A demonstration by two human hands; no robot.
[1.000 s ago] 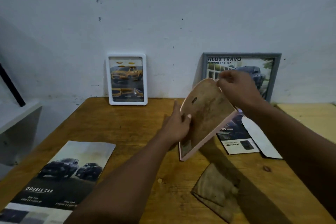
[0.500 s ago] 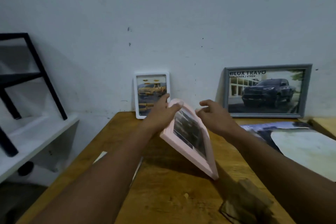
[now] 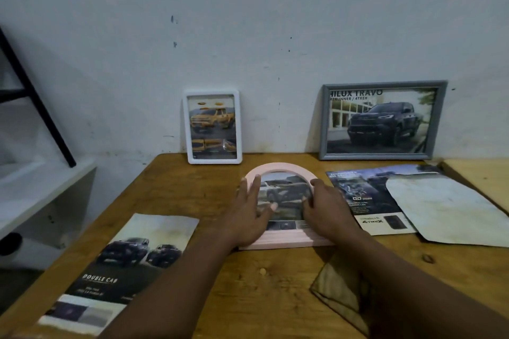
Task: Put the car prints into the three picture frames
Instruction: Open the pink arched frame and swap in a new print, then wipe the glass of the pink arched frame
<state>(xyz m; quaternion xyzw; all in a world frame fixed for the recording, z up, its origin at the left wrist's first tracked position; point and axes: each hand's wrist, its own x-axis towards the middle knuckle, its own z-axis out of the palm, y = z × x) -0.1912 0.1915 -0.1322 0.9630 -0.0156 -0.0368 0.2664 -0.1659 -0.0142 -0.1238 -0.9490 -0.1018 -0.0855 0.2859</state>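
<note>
Most of the view is being taken up by a pale wall (image 3: 248,22) rising beyond the hands, and a wooden table (image 3: 209,195) is spreading out beneath them. A white shelf (image 3: 35,181) is sitting far off to the left of the hold. Beyond the right hand and to its right, a grey frame (image 3: 325,124) is leaning against the wall, showing a dark truck print (image 3: 382,124). Near the left forearm, on its left, a large brochure (image 3: 129,259) is lying flat. Just right of the right hand a second brochure (image 3: 366,195) is lying with a blank sheet (image 3: 446,209) overlapping its far side. A pink frame (image 3: 281,167) with an arched top is lying flat on the table directly under both hands, face up, with a car print (image 3: 286,192) showing through its window. Beyond the left hand, a white frame (image 3: 186,129) is standing against the wall, holding a yellow car print (image 3: 212,124). A brown board (image 3: 338,292) is lying under the right forearm, nearer the person than the hold. Both hands are unclenched and grasping nothing: the left hand (image 3: 249,215) is resting flat on the pink frame's left side with fingers spread, and the right hand (image 3: 325,209) is resting on its right side, fingertips (image 3: 306,201) touching the window.
</note>
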